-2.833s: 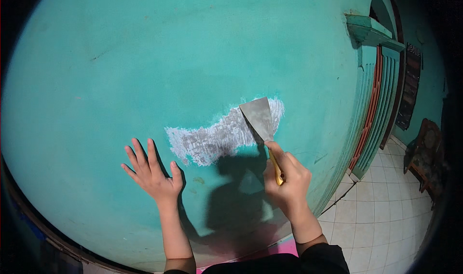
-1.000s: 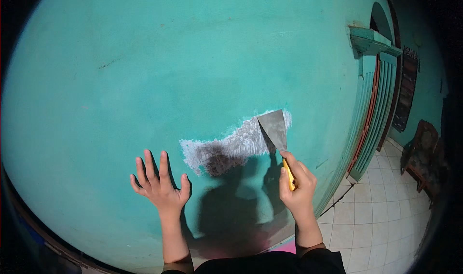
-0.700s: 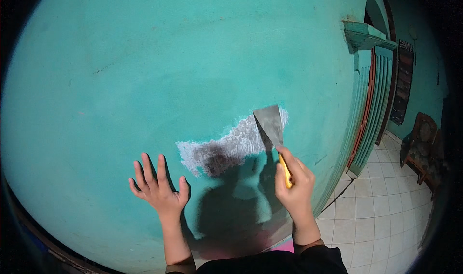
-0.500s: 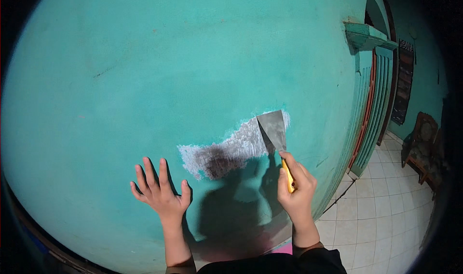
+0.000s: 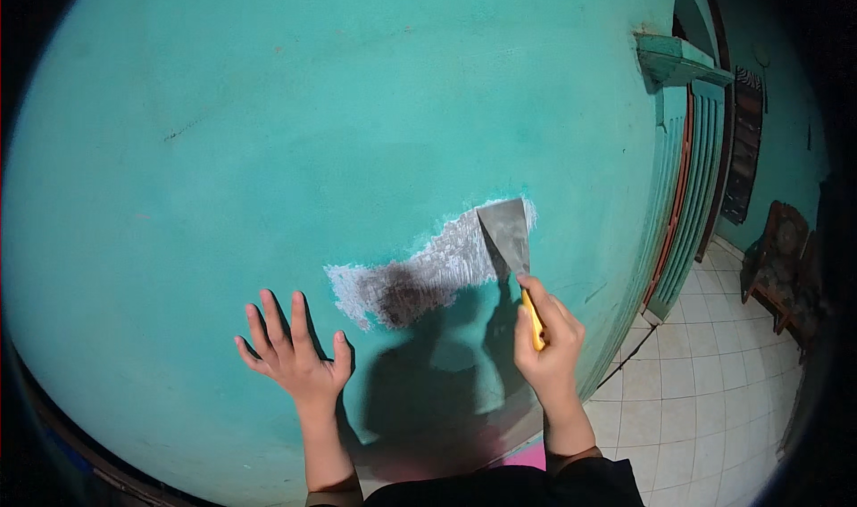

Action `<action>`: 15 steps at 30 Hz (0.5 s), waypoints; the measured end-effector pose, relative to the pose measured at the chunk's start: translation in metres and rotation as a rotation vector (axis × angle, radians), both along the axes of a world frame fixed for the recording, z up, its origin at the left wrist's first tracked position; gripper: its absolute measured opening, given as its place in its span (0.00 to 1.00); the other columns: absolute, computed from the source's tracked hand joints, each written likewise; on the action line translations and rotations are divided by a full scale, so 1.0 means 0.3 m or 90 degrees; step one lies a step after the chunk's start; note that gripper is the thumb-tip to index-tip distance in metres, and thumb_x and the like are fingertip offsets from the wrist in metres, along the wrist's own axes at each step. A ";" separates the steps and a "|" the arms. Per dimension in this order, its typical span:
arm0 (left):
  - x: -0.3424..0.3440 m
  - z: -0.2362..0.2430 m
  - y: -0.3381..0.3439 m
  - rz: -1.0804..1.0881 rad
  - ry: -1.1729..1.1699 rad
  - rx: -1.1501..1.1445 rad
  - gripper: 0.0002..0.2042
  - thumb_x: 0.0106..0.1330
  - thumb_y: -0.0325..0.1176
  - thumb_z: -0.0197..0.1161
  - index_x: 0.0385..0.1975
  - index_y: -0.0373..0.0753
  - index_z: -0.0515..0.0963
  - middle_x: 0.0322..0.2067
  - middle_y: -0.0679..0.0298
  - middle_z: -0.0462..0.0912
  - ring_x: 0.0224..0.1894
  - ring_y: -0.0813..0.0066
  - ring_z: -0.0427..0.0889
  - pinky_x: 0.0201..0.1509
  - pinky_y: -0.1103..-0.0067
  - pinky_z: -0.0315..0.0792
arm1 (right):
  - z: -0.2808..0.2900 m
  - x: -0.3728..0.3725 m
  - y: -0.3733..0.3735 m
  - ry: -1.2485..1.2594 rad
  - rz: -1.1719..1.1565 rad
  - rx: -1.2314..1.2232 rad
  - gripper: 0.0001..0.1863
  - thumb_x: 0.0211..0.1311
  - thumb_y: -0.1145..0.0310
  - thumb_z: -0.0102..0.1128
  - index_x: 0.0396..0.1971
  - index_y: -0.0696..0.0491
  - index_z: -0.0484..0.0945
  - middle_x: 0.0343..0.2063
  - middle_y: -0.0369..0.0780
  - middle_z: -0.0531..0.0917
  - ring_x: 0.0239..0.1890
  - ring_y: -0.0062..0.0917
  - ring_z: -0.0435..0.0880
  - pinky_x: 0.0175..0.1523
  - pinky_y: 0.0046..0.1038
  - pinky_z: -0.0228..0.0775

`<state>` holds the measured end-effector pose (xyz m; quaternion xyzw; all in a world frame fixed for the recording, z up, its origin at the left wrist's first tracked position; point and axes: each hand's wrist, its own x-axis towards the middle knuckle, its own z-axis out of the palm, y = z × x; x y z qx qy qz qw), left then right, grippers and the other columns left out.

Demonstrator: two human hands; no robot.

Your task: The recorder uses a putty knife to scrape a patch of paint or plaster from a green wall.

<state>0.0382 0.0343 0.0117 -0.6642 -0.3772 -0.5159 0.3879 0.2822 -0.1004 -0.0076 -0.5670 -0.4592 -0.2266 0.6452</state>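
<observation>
A green painted wall [image 5: 268,177] fills most of the view, with a scraped whitish-grey patch [image 5: 424,279] in its lower middle. My right hand [image 5: 552,333] is closed round the yellow handle of a scraper [image 5: 509,226]. Its wide metal blade points up and lies over the right end of the patch, casting a shadow to its left. To the left of the patch, my left hand [image 5: 299,351] is spread flat against the wall, fingers apart, holding nothing.
At the right, the wall ends in a fluted green column [image 5: 686,203] with a ledge above. Beyond lie a white tiled floor [image 5: 683,382], a wooden chair [image 5: 775,266] and a dark hanging [image 5: 744,145]. Something pink [image 5: 527,455] shows at the bottom.
The view has shifted slightly, so the wall sits a little higher and further left. The scraper stays at the patch's right end, in my right hand; my left hand remains spread on the wall.
</observation>
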 end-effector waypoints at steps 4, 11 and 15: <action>-0.001 -0.002 -0.003 0.001 -0.008 -0.002 0.30 0.64 0.53 0.52 0.65 0.48 0.71 0.70 0.55 0.63 0.73 0.54 0.57 0.74 0.53 0.36 | 0.043 -0.005 0.023 -0.016 -0.029 0.010 0.21 0.54 0.79 0.60 0.50 0.49 0.82 0.17 0.39 0.72 0.16 0.28 0.71 0.23 0.27 0.64; -0.007 0.011 -0.011 -0.005 -0.002 -0.008 0.30 0.63 0.53 0.53 0.65 0.49 0.71 0.70 0.55 0.63 0.73 0.54 0.57 0.74 0.53 0.36 | 0.030 -0.014 -0.020 0.017 -0.003 0.007 0.22 0.54 0.78 0.60 0.50 0.49 0.81 0.17 0.39 0.72 0.15 0.28 0.70 0.23 0.27 0.64; 0.004 0.010 -0.008 -0.004 -0.014 -0.005 0.30 0.63 0.53 0.53 0.65 0.48 0.71 0.69 0.54 0.64 0.73 0.53 0.57 0.74 0.52 0.36 | 0.051 -0.003 -0.041 -0.002 -0.008 -0.001 0.22 0.53 0.80 0.60 0.50 0.49 0.82 0.17 0.39 0.73 0.15 0.28 0.71 0.23 0.27 0.64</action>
